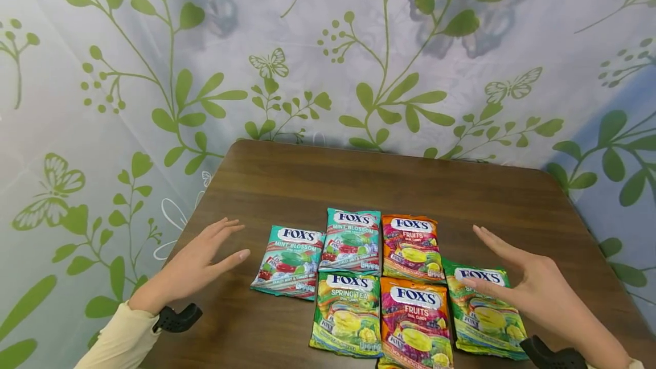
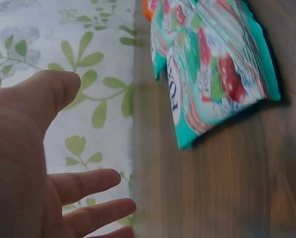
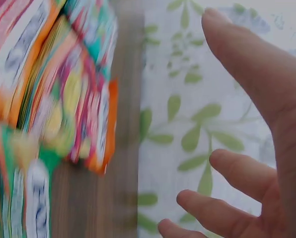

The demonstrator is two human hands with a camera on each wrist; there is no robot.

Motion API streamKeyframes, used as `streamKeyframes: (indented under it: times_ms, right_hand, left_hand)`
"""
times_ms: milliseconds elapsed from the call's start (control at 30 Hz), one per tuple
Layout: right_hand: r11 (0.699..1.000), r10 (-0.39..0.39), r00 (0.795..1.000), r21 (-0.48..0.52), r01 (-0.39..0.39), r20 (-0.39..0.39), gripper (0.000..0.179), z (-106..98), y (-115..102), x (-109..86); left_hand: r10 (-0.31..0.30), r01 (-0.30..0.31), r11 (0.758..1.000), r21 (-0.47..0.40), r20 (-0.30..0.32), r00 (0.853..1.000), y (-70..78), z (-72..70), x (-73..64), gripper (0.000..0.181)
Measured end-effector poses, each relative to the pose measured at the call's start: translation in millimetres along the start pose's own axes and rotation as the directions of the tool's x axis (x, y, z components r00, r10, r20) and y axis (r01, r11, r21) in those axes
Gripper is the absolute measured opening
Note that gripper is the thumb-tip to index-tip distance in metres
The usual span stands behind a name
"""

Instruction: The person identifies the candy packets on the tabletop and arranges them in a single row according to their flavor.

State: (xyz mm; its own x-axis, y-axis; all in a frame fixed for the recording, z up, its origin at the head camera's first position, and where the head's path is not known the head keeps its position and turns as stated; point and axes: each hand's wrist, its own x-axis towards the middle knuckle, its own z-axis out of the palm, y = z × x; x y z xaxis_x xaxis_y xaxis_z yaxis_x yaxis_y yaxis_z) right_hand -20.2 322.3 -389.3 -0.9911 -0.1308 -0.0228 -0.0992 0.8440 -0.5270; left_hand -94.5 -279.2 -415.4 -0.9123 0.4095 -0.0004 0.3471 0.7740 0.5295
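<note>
My left hand (image 1: pixel 197 263) hovers over the table's left side with fingers extended and thumb apart, holding nothing. Nearest to it lies a teal mint blossom candy bag (image 1: pixel 289 262); the left wrist view shows this bag (image 2: pixel 215 74) beyond the thumb. My right hand (image 1: pixel 533 278), also with straight spread fingers and nothing in it, is above a green spring tea candy bag (image 1: pixel 487 315), its thumb overlapping the bag's label. Between the hands lie a second teal bag (image 1: pixel 351 244), an orange fruits bag (image 1: pixel 413 249), another green bag (image 1: pixel 345 320) and another orange bag (image 1: pixel 416 329).
The brown wooden table (image 1: pixel 287 178) has rounded far corners. Behind it hangs a pale curtain (image 1: pixel 318 90) printed with green leaves and butterflies. Black wrist straps, left (image 1: pixel 178 319) and right (image 1: pixel 556 355), sit on both wrists. The front orange bag runs past the lower edge of the head view.
</note>
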Motion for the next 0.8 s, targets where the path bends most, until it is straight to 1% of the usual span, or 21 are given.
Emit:
streamKeyframes:
  times_ms: [100, 167, 233, 367, 400, 433, 467, 567, 667, 733, 800]
  right_hand:
    - [0.997, -0.013, 1.0, 0.081, 0.014, -0.009, 0.088, 5.9, -15.2, 4.1]
    - [0.99, -0.028, 1.0, 0.138, 0.027, 0.003, 0.083, 10.6, -24.0, 7.7]
    - [0.972, -0.042, 0.999, 0.232, 0.034, 0.032, 0.08, 16.1, -31.3, 11.4]
    - [0.932, -0.056, 0.992, 0.362, 0.013, 0.11, 0.075, 25.1, -45.4, 19.1]
    - [0.924, -0.058, 0.992, 0.383, 0.009, 0.115, 0.074, 27.8, -48.9, 21.1]
    - [0.923, -0.068, 0.991, 0.385, 0.019, 0.114, 0.072, 30.4, -52.3, 23.3]
    - [0.918, -0.063, 0.991, 0.397, 0.013, 0.114, 0.071, 33.1, -55.9, 25.7]
    - [0.886, -0.046, 0.993, 0.464, -0.01, 0.109, 0.065, 40.9, -66.6, 32.9]
    - [0.84, -0.015, 0.991, 0.54, -0.06, 0.133, 0.059, 47.4, -77.9, 40.6]
    - [0.819, 0.002, 0.989, 0.567, -0.087, 0.148, 0.055, 51.7, -85.6, 45.5]
    - [0.799, 0.007, 0.987, 0.592, -0.1, 0.158, 0.052, 57.4, -93.2, 50.4]
  left_hand:
    - [-0.009, 0.009, 1.0, -0.027, 0.021, 1.0, 1.8, 1.9, 1.8, 0.068]
    - [0.003, -0.002, 0.999, -0.039, 0.025, 1.0, 2.6, 3.0, 2.6, 0.067]
    - [0.023, -0.022, 0.999, -0.048, 0.021, 1.0, 3.2, 3.8, 3.3, 0.063]
    - [0.074, -0.073, 0.995, -0.067, 0.006, 0.997, 4.0, 5.3, 4.3, 0.057]
    - [0.081, -0.081, 0.994, -0.074, 0.001, 0.997, 4.1, 5.7, 4.7, 0.057]
    - [0.09, -0.09, 0.992, -0.084, -0.004, 0.996, 4.1, 6.1, 4.8, 0.057]
    - [0.098, -0.098, 0.991, -0.096, -0.01, 0.995, 4.1, 6.5, 4.9, 0.056]
    - [0.108, -0.112, 0.985, -0.133, -0.032, 0.994, 4.4, 7.4, 4.7, 0.052]
    - [0.096, -0.103, 0.978, -0.18, -0.046, 0.994, 4.7, 8.3, 4.7, 0.047]
    - [0.062, -0.07, 0.973, -0.22, -0.042, 0.997, 5.4, 9.0, 5.8, 0.045]
    - [0.017, -0.024, 0.963, -0.268, -0.028, 0.999, 6.6, 9.3, 7.3, 0.044]
